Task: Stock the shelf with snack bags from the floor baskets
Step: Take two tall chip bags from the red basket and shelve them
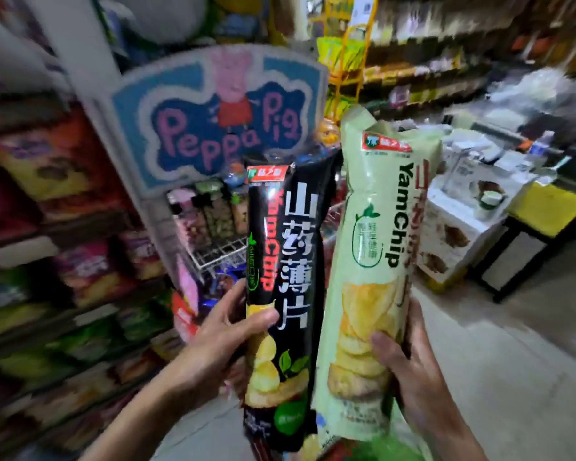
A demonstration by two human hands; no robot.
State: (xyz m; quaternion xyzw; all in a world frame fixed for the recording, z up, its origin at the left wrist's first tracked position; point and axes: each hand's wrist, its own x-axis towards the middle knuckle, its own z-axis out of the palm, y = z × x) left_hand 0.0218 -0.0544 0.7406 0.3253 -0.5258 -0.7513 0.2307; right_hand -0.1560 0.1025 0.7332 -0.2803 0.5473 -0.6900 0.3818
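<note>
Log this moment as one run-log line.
left hand: holds black YamChip bag | right hand: holds green YamChip bag | both upright, unshelved

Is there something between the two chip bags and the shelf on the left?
Nothing visible. The left hand holds the black bag, the right hand the pale green bag; open air separates them from the blurred shelf at left.

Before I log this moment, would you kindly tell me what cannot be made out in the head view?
- Floor baskets: not visible; the black YamChip bag, the green YamChip bag and the bottom edge cover that area.
- Shelf on the left: packets too blurred to identify.
- Left hand and right hand: fingers hidden behind the bags.
- Green bag's small print: too blurred.
</note>
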